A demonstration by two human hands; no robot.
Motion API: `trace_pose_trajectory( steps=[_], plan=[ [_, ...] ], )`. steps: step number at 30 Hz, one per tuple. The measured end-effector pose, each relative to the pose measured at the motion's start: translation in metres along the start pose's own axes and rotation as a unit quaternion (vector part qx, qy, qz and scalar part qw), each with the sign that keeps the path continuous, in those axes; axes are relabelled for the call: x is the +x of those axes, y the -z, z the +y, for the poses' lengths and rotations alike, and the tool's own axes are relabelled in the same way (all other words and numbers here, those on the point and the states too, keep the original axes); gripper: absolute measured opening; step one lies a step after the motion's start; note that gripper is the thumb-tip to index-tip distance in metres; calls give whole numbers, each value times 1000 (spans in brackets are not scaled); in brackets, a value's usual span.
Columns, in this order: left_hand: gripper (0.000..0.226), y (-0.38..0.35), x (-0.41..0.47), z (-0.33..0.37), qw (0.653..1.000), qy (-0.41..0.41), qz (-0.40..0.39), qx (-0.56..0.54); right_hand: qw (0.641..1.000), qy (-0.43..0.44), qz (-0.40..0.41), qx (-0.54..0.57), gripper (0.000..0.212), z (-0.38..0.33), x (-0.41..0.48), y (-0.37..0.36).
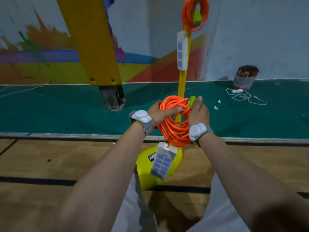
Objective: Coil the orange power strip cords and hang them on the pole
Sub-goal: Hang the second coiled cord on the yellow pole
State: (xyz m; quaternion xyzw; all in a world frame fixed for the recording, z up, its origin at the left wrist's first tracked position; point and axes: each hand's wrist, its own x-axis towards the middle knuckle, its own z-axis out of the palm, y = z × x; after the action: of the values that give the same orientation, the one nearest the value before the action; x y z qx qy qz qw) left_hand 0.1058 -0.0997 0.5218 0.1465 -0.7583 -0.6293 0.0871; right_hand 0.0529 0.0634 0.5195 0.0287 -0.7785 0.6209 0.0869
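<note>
Left hand (160, 113): fingers curled round the top of the orange coil (173, 131). Right hand (199, 111): fingertips pinch the green plug (192, 99). Power strip (163, 162) dangles below the fingers. Judged: cord limp and springy, strip end heavy. Best held across the bundled loops.

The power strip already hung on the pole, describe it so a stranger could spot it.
Find the thin yellow pole standing before the painted wall. Near its top hangs an orange coil, and the white power strip dangles below it against the pole. Unlike the wider strip dangling from the lower coil, it is narrow, with one column of blue sockets.
</note>
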Motion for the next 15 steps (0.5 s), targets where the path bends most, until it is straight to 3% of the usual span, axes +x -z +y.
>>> trace_pose_trajectory(
  steps=[3,8,15],
  plan=[
    [98,19,34,37,999,-22,0,26,1000,27,-6,2,64,-37,37,-16],
    [64,60,72,79,992,-10,-120,-34,995,88,-46,-15,58,-80,81,-39],
    [66,115,141,114,987,-1,-109,-121,971,199,-114,-65,52,-148,155,-99]
  ],
)
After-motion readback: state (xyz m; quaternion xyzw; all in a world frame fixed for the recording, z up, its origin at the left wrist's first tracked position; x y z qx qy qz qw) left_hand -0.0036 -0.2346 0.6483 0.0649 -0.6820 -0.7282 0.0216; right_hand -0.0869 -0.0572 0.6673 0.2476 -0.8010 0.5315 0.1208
